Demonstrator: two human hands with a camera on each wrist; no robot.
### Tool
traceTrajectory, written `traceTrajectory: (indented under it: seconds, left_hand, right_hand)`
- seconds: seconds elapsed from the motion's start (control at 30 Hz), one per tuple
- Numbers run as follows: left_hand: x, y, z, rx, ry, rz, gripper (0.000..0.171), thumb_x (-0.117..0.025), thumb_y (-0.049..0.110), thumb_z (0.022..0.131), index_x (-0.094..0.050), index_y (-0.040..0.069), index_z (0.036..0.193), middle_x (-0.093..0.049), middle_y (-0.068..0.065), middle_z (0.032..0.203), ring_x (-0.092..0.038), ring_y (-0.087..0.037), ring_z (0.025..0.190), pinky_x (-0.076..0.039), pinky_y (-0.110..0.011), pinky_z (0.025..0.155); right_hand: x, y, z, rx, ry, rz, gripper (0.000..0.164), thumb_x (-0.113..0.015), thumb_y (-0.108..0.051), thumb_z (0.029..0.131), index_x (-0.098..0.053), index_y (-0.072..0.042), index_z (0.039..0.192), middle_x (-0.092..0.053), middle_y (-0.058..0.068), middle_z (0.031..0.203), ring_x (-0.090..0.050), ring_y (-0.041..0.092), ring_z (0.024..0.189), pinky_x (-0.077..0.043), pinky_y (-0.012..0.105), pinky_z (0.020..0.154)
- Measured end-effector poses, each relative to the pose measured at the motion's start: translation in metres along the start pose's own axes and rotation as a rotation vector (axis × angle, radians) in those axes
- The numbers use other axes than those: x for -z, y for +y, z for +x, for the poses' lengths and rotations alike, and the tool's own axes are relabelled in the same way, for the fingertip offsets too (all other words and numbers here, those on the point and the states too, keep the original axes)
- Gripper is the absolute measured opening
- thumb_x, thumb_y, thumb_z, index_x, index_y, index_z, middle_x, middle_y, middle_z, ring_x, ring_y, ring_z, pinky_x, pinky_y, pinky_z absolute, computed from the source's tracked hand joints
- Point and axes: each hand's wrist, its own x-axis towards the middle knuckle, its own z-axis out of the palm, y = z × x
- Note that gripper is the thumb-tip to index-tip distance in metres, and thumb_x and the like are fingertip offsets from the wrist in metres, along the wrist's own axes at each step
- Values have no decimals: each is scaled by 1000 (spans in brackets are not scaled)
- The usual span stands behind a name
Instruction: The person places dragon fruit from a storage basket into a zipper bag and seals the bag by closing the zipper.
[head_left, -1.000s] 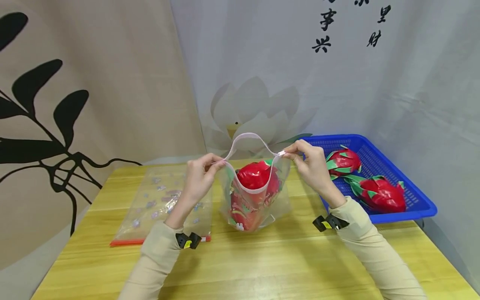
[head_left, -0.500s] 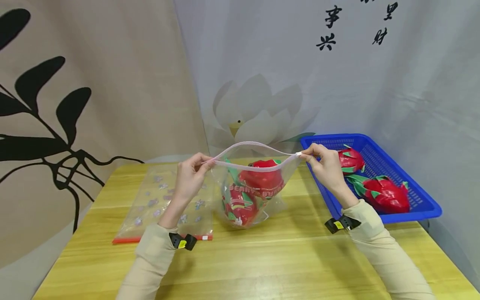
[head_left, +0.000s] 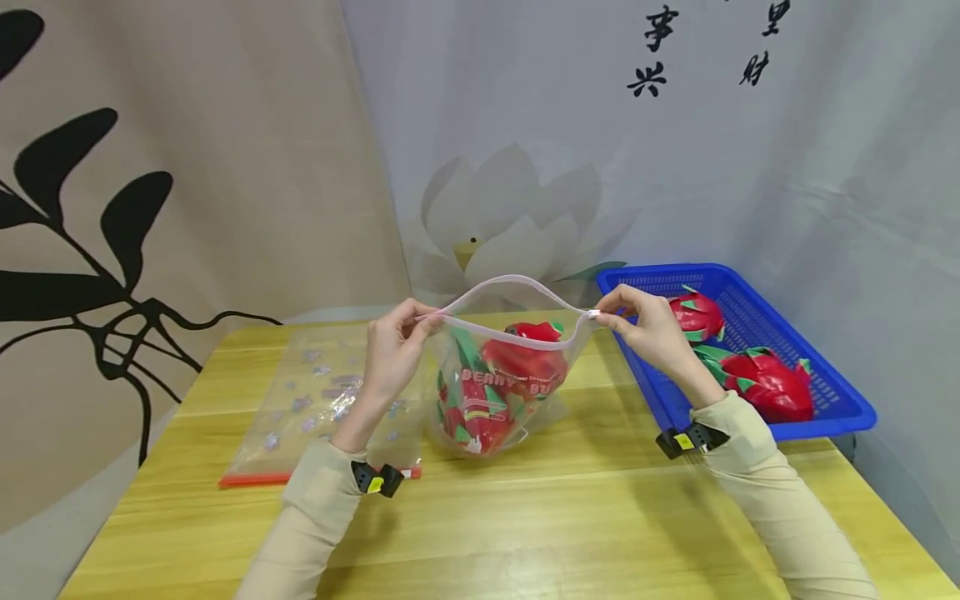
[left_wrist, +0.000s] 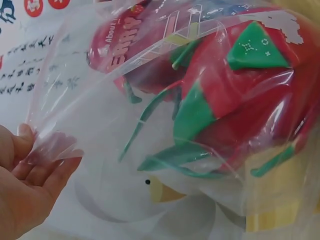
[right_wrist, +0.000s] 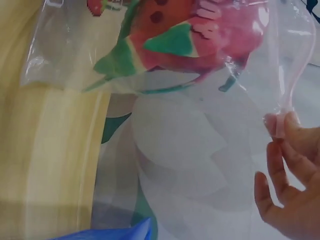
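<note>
A clear zip bag (head_left: 495, 417) with a pale pink top edge stands on the table, its mouth parted. Inside it lie two red dragon fruits (head_left: 525, 358) with green tips, seen through the printed plastic. My left hand (head_left: 393, 350) pinches the left end of the bag's mouth between thumb and fingers. At the right end, by the white slider (head_left: 594, 314), my right hand (head_left: 645, 329) pinches the edge. The right wrist view shows thumb and index finger on that corner, the other fingers loosely bent. In the left wrist view a fruit (left_wrist: 250, 95) hangs close behind the plastic.
A blue basket (head_left: 832, 417) at the right holds two more dragon fruits (head_left: 768, 387). Left of the bag, a flat clear bag (head_left: 292, 417) with a red slider strip lies on the wooden table (head_left: 480, 533). A printed curtain (head_left: 285, 167) hangs behind the table.
The hands have spread apart, mostly the right hand moving right, and the bag's mouth has stretched wider and flatter. In the last half second it has parted slightly more as the left hand shifted right.
</note>
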Motion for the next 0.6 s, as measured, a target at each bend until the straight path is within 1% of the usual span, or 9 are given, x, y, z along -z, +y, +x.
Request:
traceTrajectory:
  seconds: [0.07,0.17,0.27,0.33,0.37,0.43,0.5,0.53,0.6]
  left_hand:
    - [-3,0,0,-17,4,-1,12,-65,9,88,-68,-3,88,-71,-21,83,-68,-17,68,-41,-13,52]
    - [-6,3,1,-49,-3,-1,13,-66,9,87,-68,-4,88,-72,-21,82,-64,-12,63,-37,-13,49]
    - [-5,5,1,-63,9,-11,12,-66,7,87,-67,-5,88,-72,-22,82,-61,-4,59,-33,-13,46]
    - [-3,4,1,-47,27,-14,11,-65,5,87,-67,-6,88,-71,-24,83,-54,0,54,-28,-14,44]
    - [-2,3,0,-28,38,-17,11,-65,4,87,-66,-7,88,-71,-25,84,-55,1,54,-28,-14,43]
    - [1,-1,0,27,50,-11,10,-65,3,87,-66,-7,88,-70,-26,85,-53,3,54,-28,-13,43]
    - [2,-6,0,73,35,2,9,-64,2,87,-66,-7,89,-70,-27,88,-54,6,55,-36,-9,47]
    - [3,-8,0,90,27,12,10,-64,2,87,-65,-7,89,-70,-27,89,-57,7,59,-41,-8,50]
    - [3,-11,0,104,9,17,12,-63,4,89,-65,-8,91,-70,-28,91,-58,9,63,-49,-9,59]
  right_hand:
    - [-1,0,-1,11,-12,3,5,-67,-6,86,-66,-3,90,-72,12,88,-67,26,83,-48,20,72]
    - [-1,-3,-2,76,22,2,4,-69,-1,84,-67,-3,86,-72,10,84,-67,17,82,-47,14,72]
    - [3,-8,-2,139,137,28,5,-70,1,82,-68,-2,86,-70,12,82,-61,1,79,-44,9,71]
    - [6,-9,-2,145,225,22,5,-69,0,83,-68,-1,87,-69,13,80,-55,-8,75,-42,7,67]
    - [7,-8,-2,135,254,16,5,-69,-1,83,-68,0,88,-68,14,79,-52,-11,73,-40,6,66]
    - [9,-3,-3,103,255,-23,6,-68,-2,84,-69,0,90,-68,14,78,-49,-9,69,-37,6,62]
    - [10,3,-5,71,216,-69,7,-68,-4,84,-70,0,90,-68,13,78,-46,-2,63,-33,10,56]
    - [10,6,-6,62,192,-87,8,-68,-5,85,-71,-1,91,-69,13,78,-44,2,62,-32,13,55]
    - [9,9,-8,53,159,-105,8,-68,-6,86,-71,-1,91,-69,14,80,-42,9,60,-29,17,53]
